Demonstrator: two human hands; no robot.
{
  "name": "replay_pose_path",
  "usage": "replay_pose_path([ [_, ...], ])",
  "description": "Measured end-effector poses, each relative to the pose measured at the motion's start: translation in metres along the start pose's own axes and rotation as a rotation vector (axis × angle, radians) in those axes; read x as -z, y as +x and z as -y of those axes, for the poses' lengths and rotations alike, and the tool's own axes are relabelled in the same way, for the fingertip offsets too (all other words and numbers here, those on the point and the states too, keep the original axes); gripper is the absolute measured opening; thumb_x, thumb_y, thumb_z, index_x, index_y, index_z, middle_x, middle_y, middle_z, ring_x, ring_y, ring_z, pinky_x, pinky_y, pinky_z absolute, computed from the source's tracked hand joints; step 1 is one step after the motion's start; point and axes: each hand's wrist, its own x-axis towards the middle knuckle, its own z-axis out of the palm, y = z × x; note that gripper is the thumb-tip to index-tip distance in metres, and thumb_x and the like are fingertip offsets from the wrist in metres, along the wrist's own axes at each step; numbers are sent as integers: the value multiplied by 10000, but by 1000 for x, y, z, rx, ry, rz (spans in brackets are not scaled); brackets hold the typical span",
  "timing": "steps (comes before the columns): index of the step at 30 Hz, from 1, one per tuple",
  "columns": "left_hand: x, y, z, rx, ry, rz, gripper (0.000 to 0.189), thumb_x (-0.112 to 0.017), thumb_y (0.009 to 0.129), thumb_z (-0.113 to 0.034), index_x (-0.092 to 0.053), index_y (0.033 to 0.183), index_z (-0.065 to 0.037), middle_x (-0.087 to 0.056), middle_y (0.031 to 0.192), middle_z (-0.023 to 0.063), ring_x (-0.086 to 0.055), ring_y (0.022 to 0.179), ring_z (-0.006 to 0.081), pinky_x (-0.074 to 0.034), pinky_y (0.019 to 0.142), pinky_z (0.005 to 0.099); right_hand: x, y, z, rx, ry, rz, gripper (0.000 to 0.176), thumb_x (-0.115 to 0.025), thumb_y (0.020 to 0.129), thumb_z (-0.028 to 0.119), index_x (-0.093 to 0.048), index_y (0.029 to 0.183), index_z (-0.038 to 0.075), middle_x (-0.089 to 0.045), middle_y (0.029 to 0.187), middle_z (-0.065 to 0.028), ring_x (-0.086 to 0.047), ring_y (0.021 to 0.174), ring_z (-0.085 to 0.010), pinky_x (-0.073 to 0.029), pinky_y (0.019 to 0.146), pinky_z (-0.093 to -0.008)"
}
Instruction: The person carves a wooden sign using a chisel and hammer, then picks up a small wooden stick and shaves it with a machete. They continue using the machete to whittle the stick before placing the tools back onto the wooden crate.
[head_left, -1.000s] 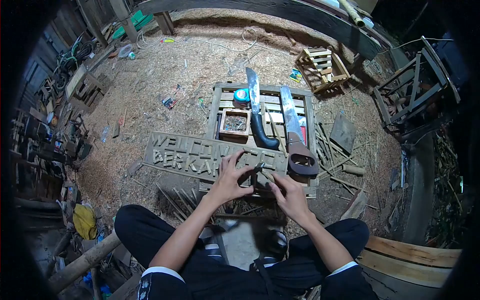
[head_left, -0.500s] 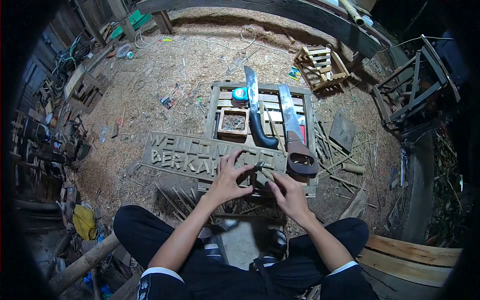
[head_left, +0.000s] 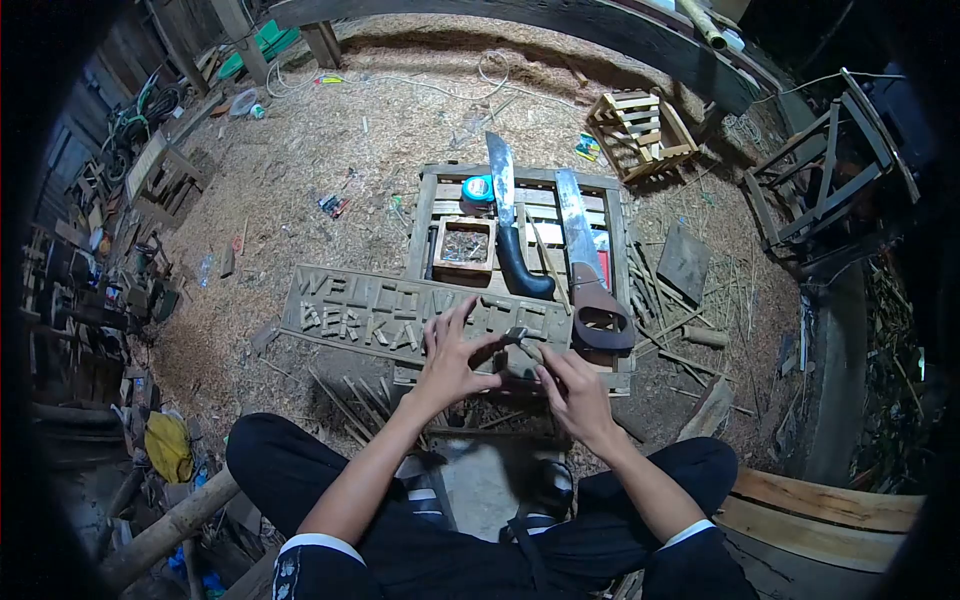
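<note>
A long wooden sign board (head_left: pixel 330 328) with raised wooden letters lies slanted across the near edge of a slatted wooden table (head_left: pixel 420 235). My left hand (head_left: pixel 452 362) is over the board's right half, its fingers spread and its thumb held apart, with no object visible between them. My right hand (head_left: pixel 578 392) grips the wooden handle of a small hammer (head_left: pixel 517 335). The hammer's dark head is over the board, close to my left index fingertip. Part of the lettering is hidden behind my left hand.
On the table are a machete (head_left: pixel 514 255), a handsaw (head_left: pixel 590 270), a turquoise tape measure (head_left: pixel 478 190) and a wooden box (head_left: pixel 466 245) of small metal pieces. A slatted crate (head_left: pixel 650 135) sits behind to the right. Sticks (head_left: pixel 655 300) and wood shavings cover the ground.
The hammer head has shifted very slightly down and to the left, near my left index finger. Both hands keep almost the same pose.
</note>
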Motion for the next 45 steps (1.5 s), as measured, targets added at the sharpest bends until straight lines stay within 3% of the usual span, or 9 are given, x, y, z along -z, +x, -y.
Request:
replay_pose_path([
  [6, -2, 1, 1, -24, 16, -49, 618, -925, 568, -358, -762, 1158, -274, -262, 1622, 190, -169, 1519, 409, -117, 1215, 565, -4, 1, -1, 76, 121, -185, 339, -678, 958, 135, -651, 1284, 45, -663, 943, -193, -660, 862, -391, -528, 733, -464],
  [10, 2, 2, 3, -17, 31, -40, 609, -921, 570, -363, -766, 1153, -277, -261, 1626, 193, -147, 1533, 418, -97, 1215, 585, 1, 3, 4, 46, -50, 5, 344, -671, 962, 82, -637, 1294, -1, -657, 936, -197, -659, 788, -336, -510, 701, -421],
  [12, 0, 0, 3, -9, 45, -20, 610, -918, 573, -370, -768, 1155, -265, -266, 1624, 195, -148, 1533, 420, -93, 1214, 592, 1, 3, 6, 49, 79, -167, 327, -682, 958, 152, -656, 1268, 49, -656, 920, -193, -663, 811, -386, -528, 690, -475],
  [18, 0, 2, 4, 3, 27, -21, 585, -902, 613, -420, -768, 1160, -262, -316, 1587, 201, -157, 1531, 419, -81, 1210, 602, -6, 1, 0, 81, -52, -44, 344, -674, 959, 97, -645, 1296, 40, -644, 892, -187, -647, 751, -370, -514, 657, -462],
  [20, 2, -1, 1, -10, 23, -22, 596, -899, 618, -429, -769, 1170, -246, -314, 1587, 204, -159, 1530, 417, -84, 1207, 608, -1, 2, 8, 30, 109, -220, 316, -666, 972, 152, -653, 1274, 59, -663, 926, -196, -667, 790, -391, -531, 671, -465],
  [25, -1, 2, 6, -13, 43, -15, 600, -907, 613, -424, -758, 1178, -287, -310, 1594, 193, -161, 1532, 417, -94, 1207, 610, -8, -1, 0, 57, -21, -51, 368, -657, 973, 105, -623, 1335, 52, -645, 928, -194, -639, 788, -393, -513, 697, -453],
  [29, 0, -1, 4, 6, 35, -21, 596, -918, 603, -412, -763, 1164, -284, -319, 1589, 186, -181, 1522, 420, -94, 1211, 604, 2, 0, 12, 12, 109, -188, 359, -646, 984, 154, -622, 1336, 88, -638, 937, -217, -643, 856, -409, -521, 721, -480],
  [33, 0, 2, -1, -25, 36, -32, 592, -916, 611, -413, -760, 1168, -287, -329, 1576, 184, -178, 1522, 426, -98, 1208, 606, -12, -5, -5, 48, -40, -32, 406, -653, 967, 81, -607, 1370, 64, -632, 929, -198, -646, 807, -391, -517, 694, -463],
  [45, 2, 2, 4, -13, 45, -31, 587, -908, 609, -412, -766, 1166, -287, -332, 1588, 177, -189, 1519, 419, -103, 1203, 599, -3, -4, 3, 76, 16, -156, 452, -646, 976, 96, -580, 1423, 109, -646, 930, -190, -659, 819, -384, -518, 694, -455],
])
